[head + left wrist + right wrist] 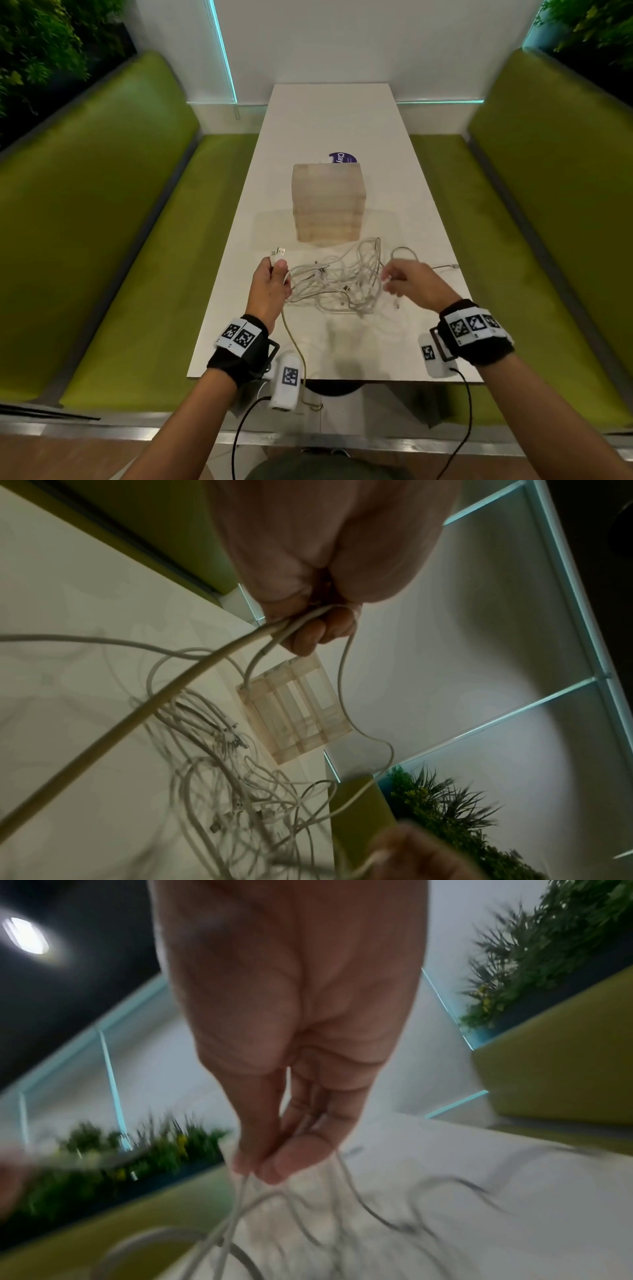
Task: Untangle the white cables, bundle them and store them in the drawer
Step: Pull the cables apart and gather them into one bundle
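Observation:
A tangle of white cables [337, 281] lies on the white table [342, 130], just in front of a small wooden drawer box [328, 202]. My left hand [270, 284] grips several cable ends, and their USB plugs [278, 254] stick up above the fist; in the left wrist view the cables [219, 658] run out from under my curled fingers [308, 634]. One strand hangs over the near table edge. My right hand [406, 282] is raised at the right of the tangle, its fingertips [274, 1167] pinching a thin strand [232, 1207].
Green bench seats [130, 240] flank the table on both sides. A purple round label [342, 158] shows behind the drawer box [294, 710]. One cable end [445, 266] lies loose near the table's right edge. Plants [41, 44] line the walls.

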